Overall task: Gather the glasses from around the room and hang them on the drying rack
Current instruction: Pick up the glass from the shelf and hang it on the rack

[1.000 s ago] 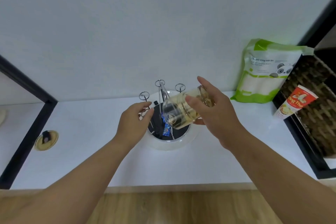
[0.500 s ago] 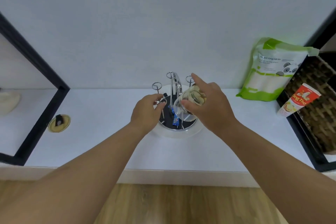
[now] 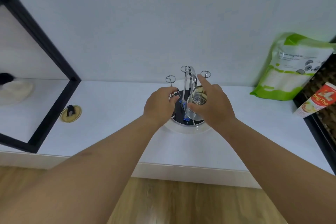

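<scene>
A chrome drying rack (image 3: 189, 82) with ring-tipped prongs stands on a round white base (image 3: 187, 130) at the back of the white counter. My right hand (image 3: 211, 104) grips a clear glass (image 3: 196, 102), upside down and tilted, low over the rack's right side, index finger stretched out. My left hand (image 3: 160, 104) holds one of the rack's left prongs between fingers and thumb. A small blue item lies in the rack's dark tray.
A green and white panda pouch (image 3: 291, 67) leans on the wall at right, beside a red and white tube (image 3: 316, 100) and a woven basket. A black frame (image 3: 45, 56) and a round yellow lid (image 3: 71, 113) sit at left. Wooden floor lies below the counter edge.
My right hand has turned the glass from sideways to mouth-down and lowered it onto the rack. My left hand has stayed on the left prong. The view has shifted, moving the rack rightward.
</scene>
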